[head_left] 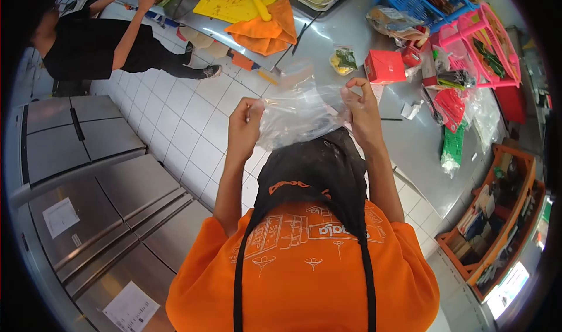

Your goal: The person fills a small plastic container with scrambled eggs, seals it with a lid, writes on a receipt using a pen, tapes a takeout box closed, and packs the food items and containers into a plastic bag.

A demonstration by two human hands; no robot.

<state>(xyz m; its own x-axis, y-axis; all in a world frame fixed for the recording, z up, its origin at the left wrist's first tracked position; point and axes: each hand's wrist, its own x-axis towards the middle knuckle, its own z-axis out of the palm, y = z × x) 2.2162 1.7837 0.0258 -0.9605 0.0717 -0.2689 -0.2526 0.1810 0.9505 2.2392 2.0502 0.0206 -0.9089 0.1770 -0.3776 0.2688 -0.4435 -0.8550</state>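
A clear plastic bag (298, 112) is stretched between my two hands, in front of the black apron (316, 162). My left hand (244, 124) pinches its left edge between thumb and fingers. On the other side my right hand (361, 109) grips the bag's right edge, with the index finger curled above the thumb. The bag looks thin and wrinkled; whether anything is inside I cannot tell. Just beyond my right hand, on the steel table (410, 139), are a small clear tub with yellow and green food (343, 60) and a red box (384, 66).
An orange cloth (266, 30) and a yellow cutting board (231, 5) lie at the table's far left. Blue basket (430, 1) and pink basket (483, 51) stand far right. Steel refrigerators (111, 197) line the left. Another person (82, 48) works at upper left.
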